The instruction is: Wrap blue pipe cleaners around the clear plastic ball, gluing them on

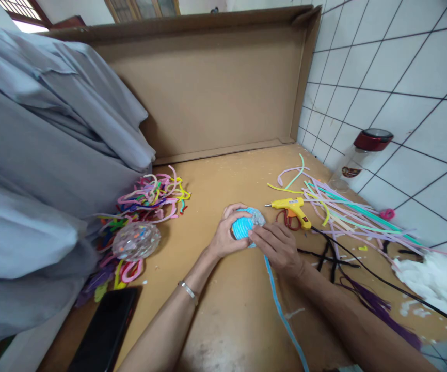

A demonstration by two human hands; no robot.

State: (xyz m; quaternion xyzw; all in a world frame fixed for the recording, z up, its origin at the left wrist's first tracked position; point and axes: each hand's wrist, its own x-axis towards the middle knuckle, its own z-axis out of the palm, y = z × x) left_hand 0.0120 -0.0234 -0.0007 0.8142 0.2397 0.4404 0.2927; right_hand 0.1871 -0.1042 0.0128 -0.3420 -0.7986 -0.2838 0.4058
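Observation:
My left hand (225,235) curls its fingers and thumb around a small round ball (258,217). Bright blue pipe cleaner (242,228) is wound in close rows over part of the ball, while a greyish, clear-looking side shows at the upper right. The fingers of my right hand (280,247) are bent against the ball's right side, pinching the blue strand where it meets the wound rows. From under that hand the loose blue tail (280,307) trails down toward the front edge. A yellow glue gun (291,206) lies just beyond my right hand, its nozzle pointing left.
On the left are a tangle of coloured pipe cleaners (149,196), a clear ball with coloured bits (136,241) and a black phone (105,328). Right: lilac pipe cleaners (324,194), a red-lidded jar (349,168), white stuffing (434,281), a black cord (378,271). Cardboard (208,93) stands behind.

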